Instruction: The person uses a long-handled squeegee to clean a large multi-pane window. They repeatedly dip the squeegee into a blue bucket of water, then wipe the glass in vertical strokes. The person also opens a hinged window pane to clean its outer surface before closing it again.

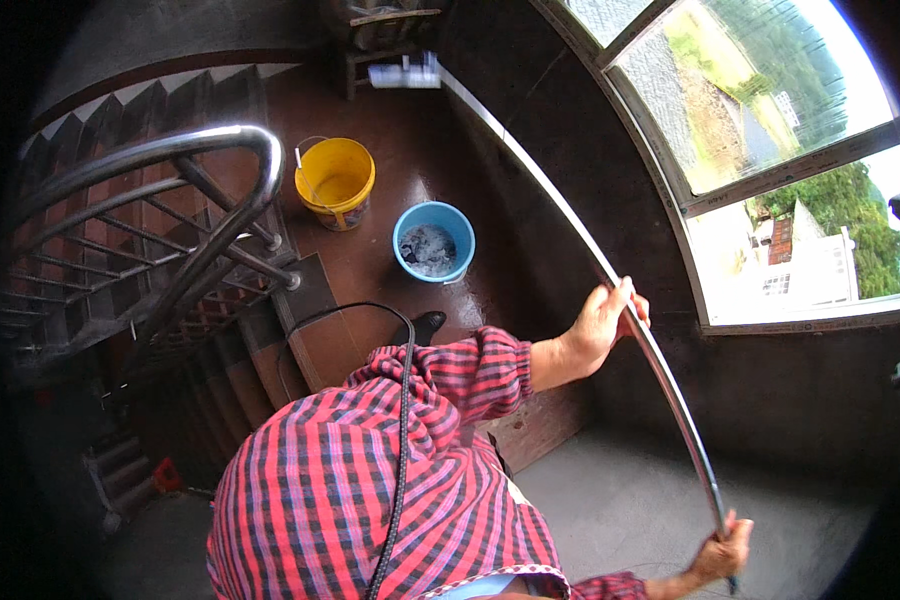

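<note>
A long silver metal pole [560, 200] slants from the upper middle down to the lower right. At its far end is a pale, flat, rectangular head [405, 74], blurred, so I cannot tell its exact kind. My left hand [600, 328] is closed around the middle of the pole, its arm reaching across to the right. Low at the right, my right hand [722, 552] grips the pole near its bottom end. A blue bucket [434, 207] of sudsy, greyish water stands on the floor beyond my left arm. Beside it, farther left, is a yellow bucket [358, 216] with a wire handle.
A metal stair railing [260, 170] curves in at the left, with steps [120, 115] behind it and more going down. A window [705, 205] fills the upper right wall. A wooden chair [390, 45] stands at the back. A black cord [405, 450] runs over my checked smock.
</note>
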The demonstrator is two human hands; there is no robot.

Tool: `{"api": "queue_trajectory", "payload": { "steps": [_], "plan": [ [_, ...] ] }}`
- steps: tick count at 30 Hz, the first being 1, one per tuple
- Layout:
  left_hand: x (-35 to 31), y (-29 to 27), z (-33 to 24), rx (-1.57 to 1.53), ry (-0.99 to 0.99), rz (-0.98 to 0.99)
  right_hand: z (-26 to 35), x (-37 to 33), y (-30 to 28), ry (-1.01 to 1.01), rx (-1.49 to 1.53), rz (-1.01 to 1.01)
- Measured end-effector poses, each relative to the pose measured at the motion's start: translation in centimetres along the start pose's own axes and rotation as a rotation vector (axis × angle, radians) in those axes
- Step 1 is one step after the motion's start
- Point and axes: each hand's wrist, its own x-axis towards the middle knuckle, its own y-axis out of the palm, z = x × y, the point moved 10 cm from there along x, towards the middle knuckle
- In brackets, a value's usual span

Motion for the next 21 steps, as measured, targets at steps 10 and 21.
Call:
{"api": "queue_trajectory", "payload": {
  "steps": [10,21],
  "plan": [
    [-8.4,-8.2,15.7,-0.294,-0.552,-0.411,3.6,8.5,-8.7,-0.446,-0.291,0.058],
    [-6.9,-36.8,14.5,0.310,-0.628,-0.953,23.3,0.8,3.0,-0.523,-0.039,0.239]
  ]
}}
